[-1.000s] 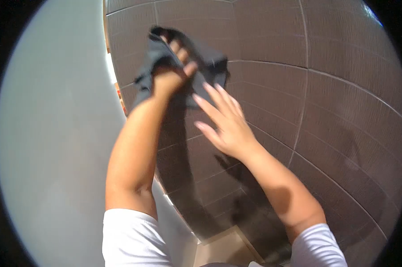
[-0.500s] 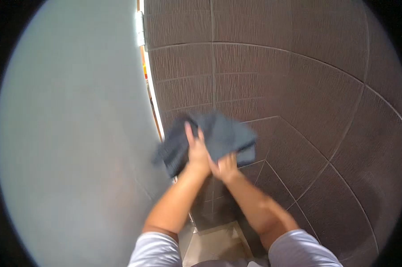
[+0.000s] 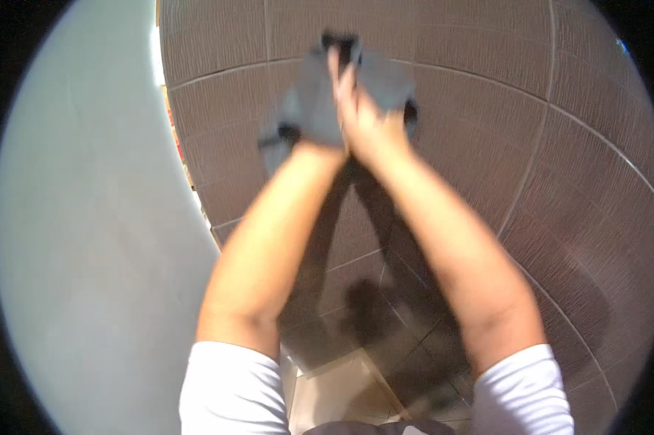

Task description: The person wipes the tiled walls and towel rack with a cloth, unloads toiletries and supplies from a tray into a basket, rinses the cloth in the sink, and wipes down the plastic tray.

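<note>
A dark grey-blue cloth (image 3: 309,94) lies against the tiled wall (image 3: 472,109), blurred by motion. My right hand (image 3: 367,123) presses on it, its fingers pointing up and largely straight. Right beside it, my left hand (image 3: 334,134) is mostly hidden by the cloth and my right hand; only the wrist and a bit of the hand show. How its fingers are set cannot be made out. Both arms reach up in white short sleeves.
A pale, smooth panel (image 3: 88,217) stands on the left, with a bright narrow gap along its edge. Below lies a beige floor patch (image 3: 338,395). Shadows of the arms fall on the lower wall.
Both hands and the cloth have moved up the wall. The arms are stretched further out, and the view has shifted to the right, with the panel's edge now further left.
</note>
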Tool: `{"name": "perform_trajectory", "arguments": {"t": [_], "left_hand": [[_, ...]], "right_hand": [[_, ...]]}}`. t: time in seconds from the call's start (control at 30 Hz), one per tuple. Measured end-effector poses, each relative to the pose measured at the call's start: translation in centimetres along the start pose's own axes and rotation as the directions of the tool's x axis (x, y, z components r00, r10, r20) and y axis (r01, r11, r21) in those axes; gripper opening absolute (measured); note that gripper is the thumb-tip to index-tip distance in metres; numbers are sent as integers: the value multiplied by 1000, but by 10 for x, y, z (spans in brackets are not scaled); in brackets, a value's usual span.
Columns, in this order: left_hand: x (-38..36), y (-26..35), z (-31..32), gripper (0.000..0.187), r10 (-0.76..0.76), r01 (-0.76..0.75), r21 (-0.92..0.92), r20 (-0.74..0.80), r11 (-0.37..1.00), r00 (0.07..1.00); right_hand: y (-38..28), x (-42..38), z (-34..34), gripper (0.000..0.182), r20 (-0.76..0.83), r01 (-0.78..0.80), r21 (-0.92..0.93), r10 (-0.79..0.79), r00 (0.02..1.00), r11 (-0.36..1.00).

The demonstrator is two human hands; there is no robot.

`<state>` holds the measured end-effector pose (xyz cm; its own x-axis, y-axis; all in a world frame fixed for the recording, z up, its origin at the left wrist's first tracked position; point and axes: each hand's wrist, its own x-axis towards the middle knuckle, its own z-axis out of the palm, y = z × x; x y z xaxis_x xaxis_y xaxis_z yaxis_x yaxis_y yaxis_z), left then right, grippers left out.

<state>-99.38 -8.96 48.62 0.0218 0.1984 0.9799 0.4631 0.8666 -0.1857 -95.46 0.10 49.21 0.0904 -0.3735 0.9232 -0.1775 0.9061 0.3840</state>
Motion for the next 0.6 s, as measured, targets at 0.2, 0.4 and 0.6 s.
{"name": "perform_trajectory", "arguments": {"t": [0.2,0.4,0.6], "left_hand": [[73,29,-9,40,272,-211,392,-104,895,957],[-66,67,65,49,135,-136,-83,-13,987,991],[-332,161,63,49,-368,509,-199,484,837,794]], "right_hand": [[45,52,25,40,-196,36,-212,-79,978,977],[17,-113,20,56,184,-374,621,335,924,689],[-96,-326,-24,49,408,-563,467,398,822,682]]}}
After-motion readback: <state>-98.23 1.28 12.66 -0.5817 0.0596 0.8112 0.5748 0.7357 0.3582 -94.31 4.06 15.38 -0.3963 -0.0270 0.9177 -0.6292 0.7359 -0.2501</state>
